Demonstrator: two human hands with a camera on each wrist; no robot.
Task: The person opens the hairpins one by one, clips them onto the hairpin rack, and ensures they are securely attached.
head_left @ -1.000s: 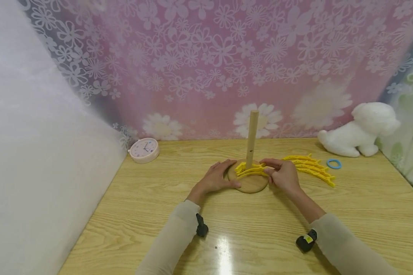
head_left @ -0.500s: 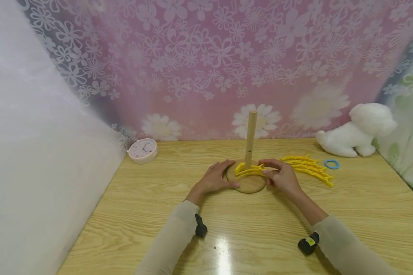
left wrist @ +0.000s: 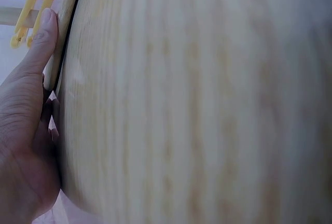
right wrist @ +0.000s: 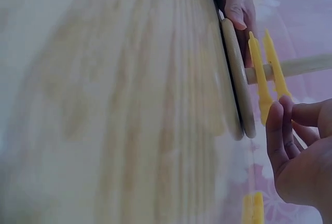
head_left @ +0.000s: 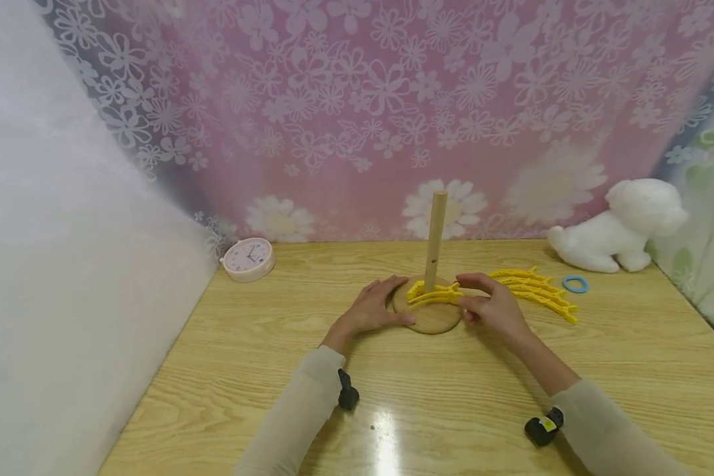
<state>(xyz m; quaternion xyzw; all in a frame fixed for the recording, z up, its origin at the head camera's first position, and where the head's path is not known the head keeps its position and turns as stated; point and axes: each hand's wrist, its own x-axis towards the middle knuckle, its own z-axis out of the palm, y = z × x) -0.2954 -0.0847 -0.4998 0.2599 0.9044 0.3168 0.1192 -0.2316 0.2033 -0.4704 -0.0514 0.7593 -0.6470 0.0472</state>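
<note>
A round wooden base [head_left: 434, 320] with an upright wooden rod [head_left: 434, 238] stands on the table. My left hand [head_left: 365, 311] holds the base's left side, thumb on its near edge and fingers round the far rim. Two curved yellow strips [head_left: 431, 300] with forked ends lie around the foot of the rod; in the right wrist view the yellow strips [right wrist: 263, 79] sit one above the other, a little off the base. My right hand [head_left: 496, 307] is at their right end, thumb and index finger spread apart, with the forked tips showing between them.
More curved yellow strips [head_left: 538, 297] lie fanned out to the right of the right hand. Past them is a blue ring [head_left: 575, 285], and a white plush dog [head_left: 621, 225] sits at the back right. A pink clock [head_left: 248, 259] lies at the back left.
The right hand has drawn slightly right, its thumb and index finger parting so that more of the strips' forked ends shows. The left hand and the base stay in place.
</note>
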